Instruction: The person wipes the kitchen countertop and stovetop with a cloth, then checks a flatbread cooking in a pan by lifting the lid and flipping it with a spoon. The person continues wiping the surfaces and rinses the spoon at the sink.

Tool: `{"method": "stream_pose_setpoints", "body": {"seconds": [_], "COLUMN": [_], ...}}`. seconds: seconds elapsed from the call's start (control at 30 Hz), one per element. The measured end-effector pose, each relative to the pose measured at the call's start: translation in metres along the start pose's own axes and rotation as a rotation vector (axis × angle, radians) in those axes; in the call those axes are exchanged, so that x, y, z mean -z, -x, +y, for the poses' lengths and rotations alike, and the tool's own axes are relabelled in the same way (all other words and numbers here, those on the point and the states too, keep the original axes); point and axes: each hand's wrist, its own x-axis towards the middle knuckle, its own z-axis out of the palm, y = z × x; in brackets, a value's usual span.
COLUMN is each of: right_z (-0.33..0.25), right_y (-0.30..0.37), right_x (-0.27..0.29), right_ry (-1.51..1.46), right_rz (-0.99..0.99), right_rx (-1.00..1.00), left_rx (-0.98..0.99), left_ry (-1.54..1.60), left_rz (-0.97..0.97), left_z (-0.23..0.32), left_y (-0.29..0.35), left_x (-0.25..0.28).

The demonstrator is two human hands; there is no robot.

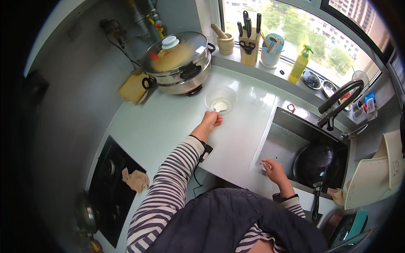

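My left hand (212, 121) reaches out over the white counter, its fingers closed round the handle of a pale spoon (220, 107). The spoon's head is at the near side of a clear bowl (228, 93); whether it touches the bowl cannot be told. My right hand (276, 171) is by the near left corner of the sink (282, 134), fingers curled in. Something small and whitish shows at its fingertips, too small to name. In the sink lies a black wok (315, 162), its handle sticking out over the front edge.
A lidded steel steamer (179, 80) stands behind the bowl. Along the windowsill are a mortar (225, 44), a knife block (249, 47), a utensil holder (271, 57) and a yellow spray bottle (299, 65). A dark tap (342, 98) overhangs the sink. A cloth (136, 180) lies beside the black hob (110, 198).
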Motion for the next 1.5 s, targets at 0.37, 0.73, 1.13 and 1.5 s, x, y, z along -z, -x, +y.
{"method": "stream_pose_setpoints", "body": {"seconds": [0.37, 0.73, 1.13, 1.5], "right_z": [0.029, 0.101, 0.147, 0.110], "right_y": [0.021, -0.060, -0.120, -0.138], "right_x": [0.022, 0.198, 0.254, 0.126], "right_ry": [-0.034, -0.067, 0.240, -1.200], "right_rz": [-0.119, 0.575, 0.403, 0.371], "right_rx": [0.165, 0.008, -0.396, -0.436], "left_rx": [-0.182, -0.140, -0.578, -0.214], "left_ry": [0.093, -0.205, -0.645, -0.557], "left_rz": [-0.083, -0.340, -0.363, -0.206], "left_z": [-0.026, -0.066, -0.121, -0.119], "left_y": [0.120, 0.163, 0.084, 0.099], "left_x": [-0.009, -0.120, -0.235, -0.202]}}
